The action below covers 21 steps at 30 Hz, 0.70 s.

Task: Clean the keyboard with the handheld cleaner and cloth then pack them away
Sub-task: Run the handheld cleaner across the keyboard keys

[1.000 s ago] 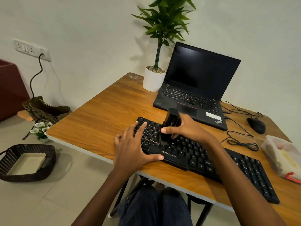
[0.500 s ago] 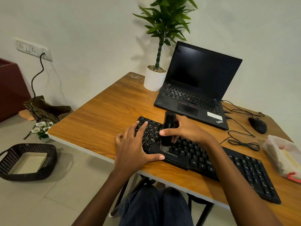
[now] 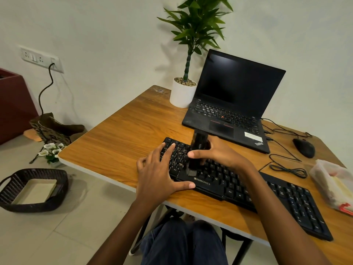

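Observation:
A black keyboard [image 3: 248,190] lies slantwise along the near edge of the wooden table [image 3: 124,134]. My right hand [image 3: 215,152] grips a black handheld cleaner [image 3: 197,148], held upright with its brush end down on the keys near the keyboard's left end. My left hand [image 3: 158,175] rests flat on that left end, fingers spread over the keys and thumb along the front edge. A clear plastic bag [image 3: 332,184] with something pale yellow and red inside lies at the table's right edge; I cannot tell if it holds the cloth.
An open black laptop [image 3: 235,104] stands behind the keyboard, with a white potted plant [image 3: 183,92] to its left. A black mouse [image 3: 303,147] and loose cables [image 3: 286,167] lie at the right. A dark woven basket [image 3: 32,190] sits on the floor at the left.
My right hand has drawn the cleaner toward me along the keys, so its brush end now sits nearer the front rows. My left hand has kept its place.

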Each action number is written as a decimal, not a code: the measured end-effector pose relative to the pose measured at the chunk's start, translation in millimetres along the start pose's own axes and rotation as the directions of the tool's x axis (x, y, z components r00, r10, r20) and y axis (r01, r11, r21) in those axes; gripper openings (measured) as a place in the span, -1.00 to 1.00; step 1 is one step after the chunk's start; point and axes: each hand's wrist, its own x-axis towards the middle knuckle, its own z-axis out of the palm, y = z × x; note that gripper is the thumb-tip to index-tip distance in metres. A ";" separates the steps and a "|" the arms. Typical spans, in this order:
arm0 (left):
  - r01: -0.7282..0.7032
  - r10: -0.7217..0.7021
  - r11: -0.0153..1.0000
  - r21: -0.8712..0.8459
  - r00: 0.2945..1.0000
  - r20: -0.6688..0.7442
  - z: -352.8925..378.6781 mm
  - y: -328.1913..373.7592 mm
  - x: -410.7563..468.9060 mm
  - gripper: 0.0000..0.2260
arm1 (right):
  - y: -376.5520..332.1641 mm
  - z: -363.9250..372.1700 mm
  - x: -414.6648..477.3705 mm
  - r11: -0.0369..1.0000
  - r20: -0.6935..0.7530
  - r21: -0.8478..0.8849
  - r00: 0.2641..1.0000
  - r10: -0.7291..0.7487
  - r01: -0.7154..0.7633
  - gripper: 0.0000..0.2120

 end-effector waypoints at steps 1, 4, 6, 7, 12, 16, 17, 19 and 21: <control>0.001 -0.001 1.000 -0.001 1.000 -0.004 0.0 0.0 0.1 0.12 | 1.3 -4.4 -2.8 1.000 0.005 0.016 1.000 0.016 -0.016 -0.67; 0.006 -0.006 1.000 -0.001 1.000 0.000 0.2 -0.1 0.7 0.11 | 7.5 -9.3 -5.4 1.000 -0.049 0.012 0.999 0.008 -0.008 -0.64; 0.006 -0.006 1.000 0.000 1.000 0.001 -0.1 0.1 0.5 0.11 | 10.1 -6.5 -4.5 0.999 -0.102 -0.019 0.994 -0.033 0.032 -0.62; 0.006 -0.006 1.000 0.002 1.000 0.000 -0.2 0.2 0.3 0.11 | 11.0 -5.7 -4.4 0.999 -0.100 -0.011 0.994 -0.039 0.038 -0.65; 0.007 -0.007 1.000 0.011 1.000 0.006 -0.2 -0.3 0.7 0.12 | 17.7 -13.6 3.8 0.997 -0.107 0.070 0.994 0.029 -0.022 -0.72; 0.007 -0.007 1.000 -0.004 1.000 -0.009 1.4 -0.8 0.8 0.09 | 26.7 -12.4 16.8 0.998 -0.305 -0.069 0.952 -0.031 0.011 -0.61; 0.007 -0.007 1.000 -0.007 1.000 -0.009 1.2 -0.8 0.8 0.10 | 26.0 -11.3 16.6 0.999 -0.270 -0.051 0.962 -0.030 0.017 -0.62; 0.008 -0.008 1.000 -0.008 1.000 -0.001 1.4 -1.1 1.2 0.12 | 25.3 -11.9 12.4 0.999 -0.125 0.032 0.992 -0.001 0.006 -0.63; 0.007 -0.007 1.000 -0.021 1.000 -0.007 1.3 -1.4 1.2 0.13 | 27.7 -17.1 11.0 0.997 -0.039 0.083 0.999 0.001 0.002 -0.57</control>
